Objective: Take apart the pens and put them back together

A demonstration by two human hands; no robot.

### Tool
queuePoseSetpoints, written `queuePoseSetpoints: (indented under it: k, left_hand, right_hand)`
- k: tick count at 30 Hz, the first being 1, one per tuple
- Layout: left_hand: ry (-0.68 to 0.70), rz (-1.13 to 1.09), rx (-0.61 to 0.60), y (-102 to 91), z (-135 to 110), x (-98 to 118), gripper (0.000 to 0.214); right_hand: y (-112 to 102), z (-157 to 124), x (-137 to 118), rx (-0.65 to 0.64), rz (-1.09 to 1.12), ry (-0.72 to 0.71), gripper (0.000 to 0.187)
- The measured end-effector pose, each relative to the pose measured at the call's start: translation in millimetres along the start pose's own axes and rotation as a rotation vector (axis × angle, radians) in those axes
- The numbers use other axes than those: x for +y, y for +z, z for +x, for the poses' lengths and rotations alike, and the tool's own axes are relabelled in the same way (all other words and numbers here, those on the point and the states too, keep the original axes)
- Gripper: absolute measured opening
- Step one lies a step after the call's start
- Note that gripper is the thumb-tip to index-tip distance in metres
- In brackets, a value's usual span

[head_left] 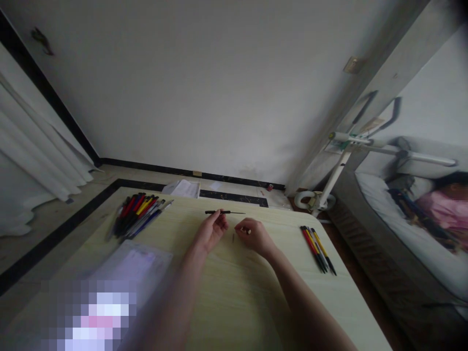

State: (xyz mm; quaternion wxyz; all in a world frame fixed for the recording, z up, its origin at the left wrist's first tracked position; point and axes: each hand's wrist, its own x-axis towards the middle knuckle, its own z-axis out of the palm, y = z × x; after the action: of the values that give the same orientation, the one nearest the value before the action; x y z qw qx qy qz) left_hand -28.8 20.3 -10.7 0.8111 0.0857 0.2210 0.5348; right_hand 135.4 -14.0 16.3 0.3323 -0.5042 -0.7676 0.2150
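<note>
My left hand (213, 228) is closed around a slim dark pen part (211, 212), held level above the far half of the table. A thin, needle-like length (239, 213) extends from its right end, like a refill. Just to the right, the fingers of my right hand (258, 235) are curled in a pinch. A small dark piece with a pale tip (247, 231) shows between them; its kind is too small to make out. Between the hands, on the tabletop, lies a tiny greyish spring-like piece (233, 237).
A pile of pens (139, 212) lies at the table's (226, 302) left. Several red, yellow and dark pens (317, 248) lie in a row at right. A clear plastic sheet or case (126, 258) is at near left. Exercise equipment (336, 178) and a sofa with a person in pink (444, 207) stand right.
</note>
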Motion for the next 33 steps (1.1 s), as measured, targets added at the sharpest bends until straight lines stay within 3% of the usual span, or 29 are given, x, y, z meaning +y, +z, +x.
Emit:
queuePoseSetpoints:
  k: [6,10,24,33]
  left_hand:
    - [-0.008,-0.059,-0.027,-1.4,0.6,1.1,0.009]
    - [0.0,-0.05,-0.045,-1.5,0.5,1.3,0.009]
    - [-0.013,-0.056,0.007,1.2,-2.2,2.3,0.008]
    - [-0.004,-0.015,-0.024,-1.4,-1.2,1.1,0.009]
  right_hand:
    - [-4.0,-3.3,-10.3,-0.174,-0.313,-0.232,0.017]
    - [-3.3,-2.7,-14.7,-0.256,-0.465,-0.307,0.016]
    - [-1.2,0.4,-27.9,-0.404,-0.682,-0.336,0.015]
    - [1.5,5.4,-33.7,-0.471,-0.787,-0.36,0.016]
